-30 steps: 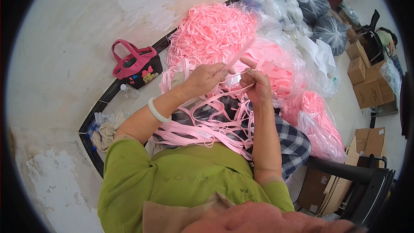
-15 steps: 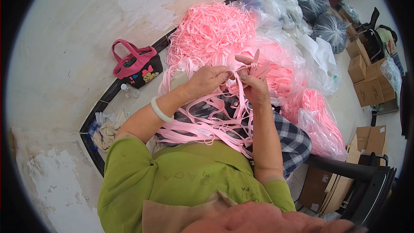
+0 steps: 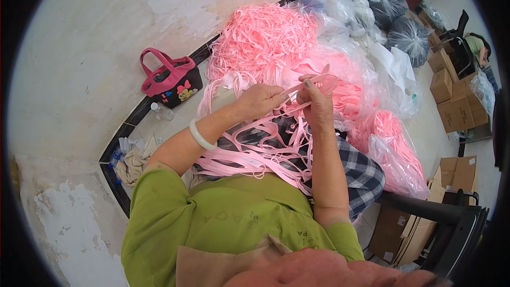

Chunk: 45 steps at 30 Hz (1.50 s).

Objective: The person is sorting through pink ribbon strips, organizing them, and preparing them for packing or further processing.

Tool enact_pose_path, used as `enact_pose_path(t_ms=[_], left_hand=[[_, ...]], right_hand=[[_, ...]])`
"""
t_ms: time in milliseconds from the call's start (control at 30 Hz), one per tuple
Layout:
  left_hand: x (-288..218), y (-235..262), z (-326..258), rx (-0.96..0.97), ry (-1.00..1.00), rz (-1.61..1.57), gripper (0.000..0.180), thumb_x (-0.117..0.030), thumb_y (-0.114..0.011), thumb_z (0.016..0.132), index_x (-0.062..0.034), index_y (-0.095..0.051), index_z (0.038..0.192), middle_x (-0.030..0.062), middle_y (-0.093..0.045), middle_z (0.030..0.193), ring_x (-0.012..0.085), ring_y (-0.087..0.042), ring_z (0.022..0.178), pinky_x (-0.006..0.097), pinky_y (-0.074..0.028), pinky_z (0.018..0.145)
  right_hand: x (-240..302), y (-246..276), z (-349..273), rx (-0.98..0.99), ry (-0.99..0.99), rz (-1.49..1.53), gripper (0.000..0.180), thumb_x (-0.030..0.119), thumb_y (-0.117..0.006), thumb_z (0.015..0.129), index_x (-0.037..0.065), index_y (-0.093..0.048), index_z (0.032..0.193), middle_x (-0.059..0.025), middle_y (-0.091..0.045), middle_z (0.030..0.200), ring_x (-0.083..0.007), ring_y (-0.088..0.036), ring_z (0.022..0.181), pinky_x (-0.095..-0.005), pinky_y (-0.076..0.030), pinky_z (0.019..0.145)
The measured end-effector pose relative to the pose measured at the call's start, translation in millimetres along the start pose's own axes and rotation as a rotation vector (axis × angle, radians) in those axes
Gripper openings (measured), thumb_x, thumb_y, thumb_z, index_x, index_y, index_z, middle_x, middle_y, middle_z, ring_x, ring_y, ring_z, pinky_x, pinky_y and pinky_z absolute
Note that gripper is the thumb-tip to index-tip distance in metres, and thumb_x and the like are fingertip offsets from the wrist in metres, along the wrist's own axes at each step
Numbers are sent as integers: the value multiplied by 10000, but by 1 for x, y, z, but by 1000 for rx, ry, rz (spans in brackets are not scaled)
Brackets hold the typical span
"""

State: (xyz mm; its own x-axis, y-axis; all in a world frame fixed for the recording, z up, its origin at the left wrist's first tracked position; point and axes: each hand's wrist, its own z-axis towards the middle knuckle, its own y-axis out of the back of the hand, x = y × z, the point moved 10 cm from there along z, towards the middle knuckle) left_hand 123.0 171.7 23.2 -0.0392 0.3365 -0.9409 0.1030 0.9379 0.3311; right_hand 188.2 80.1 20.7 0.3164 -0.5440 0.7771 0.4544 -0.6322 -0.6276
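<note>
Both of my hands are raised above my lap, close together. My left hand (image 3: 258, 100) is closed, its fingertips pinching a narrow pink strap. Beside it, my right hand (image 3: 317, 105) is closed around the strap's other part, and flat pink ends (image 3: 328, 83) stick out past its fingers. Whether these ends belong to one strap or several, I cannot tell. Many loose pink straps (image 3: 239, 162) lie tangled across my lap over dark plaid cloth (image 3: 357, 172). A pale bangle (image 3: 201, 135) circles my left wrist.
Ahead rises a big heap of pink straps (image 3: 265, 37), with clear bags of pink strapping (image 3: 390, 133) to its right. Black bags (image 3: 408, 40) and cardboard boxes (image 3: 455, 109) stand farther right, near another person (image 3: 476, 48). By the left wall sit a pink-and-black handbag (image 3: 175, 85) and a bottle (image 3: 162, 110).
My right hand has turned, and its spread fingers have closed in. The flat pink ends now slant up to the right, and a strap stretches between the hands.
</note>
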Motion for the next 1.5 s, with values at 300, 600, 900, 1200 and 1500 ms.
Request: enact_pose_path(t_ms=[300, 600, 900, 1200, 1500], left_hand=[[-30, 83, -34, -390, -360, -173, 285, -197, -477, 881, -52, -550, 1115, 70, -585, 1007, 119, -542, 945, 247, -410, 831], [-15, 67, -64, -514, -407, 786, 259, -131, -519, 804, -63, -579, 1047, 99, -577, 1059, 290, -522, 1002, 353, -388, 888], [-5, 79, -61, -504, -435, 673, 237, -128, -532, 790, -68, -594, 1011, 97, -598, 1007, 282, -531, 983, 368, -404, 863], [5, 138, -108, -806, -384, 379, 287, -80, -504, 823, -33, -523, 1105, 77, -525, 1145, 181, -505, 1036, 284, -385, 871], [209, 81, -198, -528, 572, -367, 290, -343, -476, 889, -85, -573, 981, 6, -589, 845, 98, -553, 762, 215, -431, 668]], right_hand=[[64, 8, -7, 37, 193, -61, 185, 211, -558, 855, 33, -547, 805, -8, -478, 743, -58, -350, 536, -205, -267, 474], [114, 23, -10, 54, 309, 72, 266, 293, -487, 895, 74, -509, 745, 4, -422, 657, -80, -368, 582, -228, -313, 542], [260, 327, -116, -973, 662, -167, 246, 149, -461, 853, 125, -364, 629, 16, -363, 503, -149, -413, 447, -295, -401, 427], [200, 199, -55, -643, 514, -264, 62, 102, -530, 831, 53, -498, 814, 25, -387, 558, -74, -356, 472, -205, -279, 411], [-31, -52, -34, 281, -233, -765, 115, 43, -637, 733, 75, -532, 697, 59, -467, 624, -45, -429, 577, -207, -350, 518]])
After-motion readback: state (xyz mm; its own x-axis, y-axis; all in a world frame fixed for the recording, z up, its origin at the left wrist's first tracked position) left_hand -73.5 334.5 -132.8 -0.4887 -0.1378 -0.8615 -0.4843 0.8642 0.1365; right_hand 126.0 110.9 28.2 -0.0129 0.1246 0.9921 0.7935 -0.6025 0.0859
